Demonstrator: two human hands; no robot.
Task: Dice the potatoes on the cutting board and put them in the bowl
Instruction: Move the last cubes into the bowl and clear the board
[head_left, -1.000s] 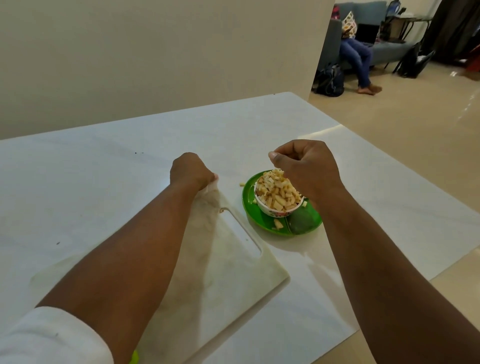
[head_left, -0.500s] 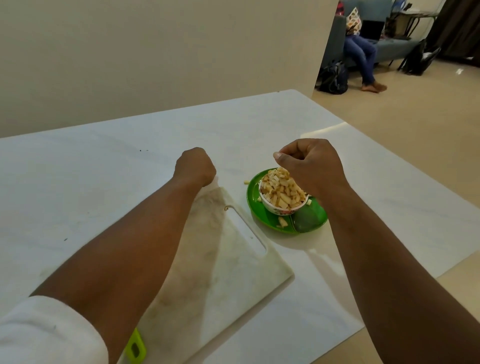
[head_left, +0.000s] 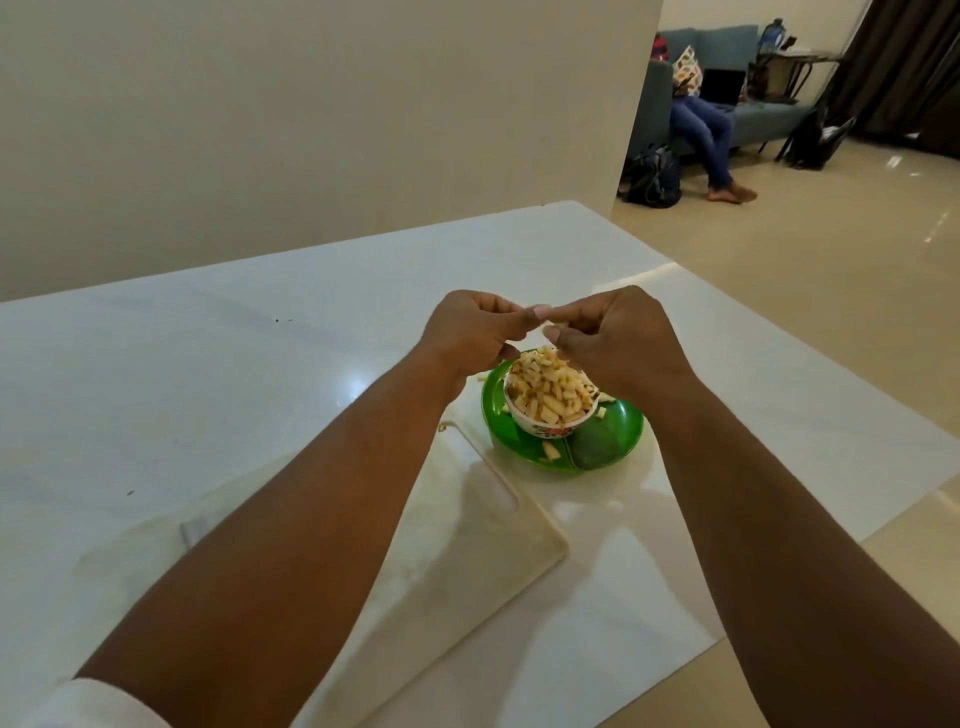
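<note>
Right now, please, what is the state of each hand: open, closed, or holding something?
Left hand: fingers curled above the bowl; whether they pinch anything cannot be told.
Right hand: the same, cannot be told.

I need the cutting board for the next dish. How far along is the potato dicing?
Nearly finished. Done: the bowl is heaped with diced potato, and the visible part of the cutting board is bare. In hand: the left hand and right hand meet fingertip to fingertip over the bowl; whether they hold bits is unclear. Left: a few stray pieces lie on the green plate.
</note>
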